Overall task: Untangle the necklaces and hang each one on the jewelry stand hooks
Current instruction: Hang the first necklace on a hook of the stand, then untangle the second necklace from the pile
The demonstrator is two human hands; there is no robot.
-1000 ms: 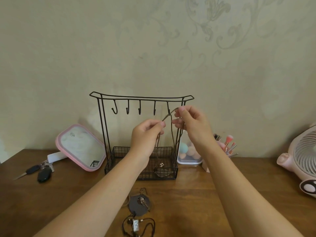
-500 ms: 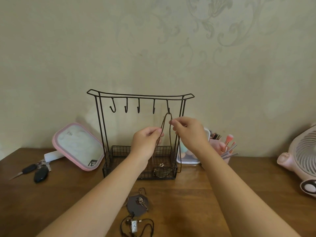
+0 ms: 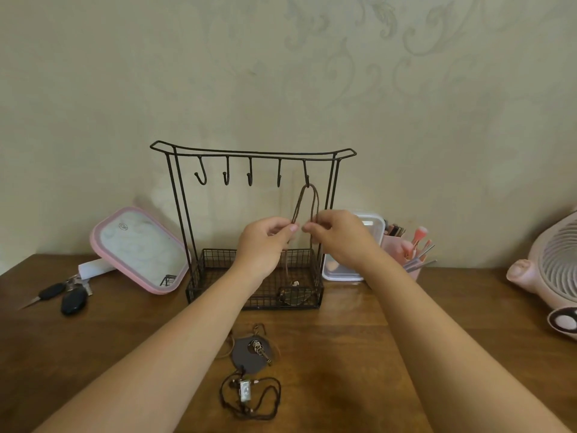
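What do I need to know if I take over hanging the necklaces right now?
Left hand: pinches the left strand of the brown cord necklace.
Right hand: pinches its right strand.
Done: that necklace is looped over the rightmost hook of the jewelry stand; its pendant sits low in the basket.
Left: let go, then separate the disc-pendant necklace and black cord necklace lying together on the table, and hang each on one of the four free hooks.

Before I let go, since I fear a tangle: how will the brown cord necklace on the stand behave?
Probably floppy: the brown cord necklace drapes limply over the rightmost hook. Likely light: left hand and right hand pinch it with fingertips.
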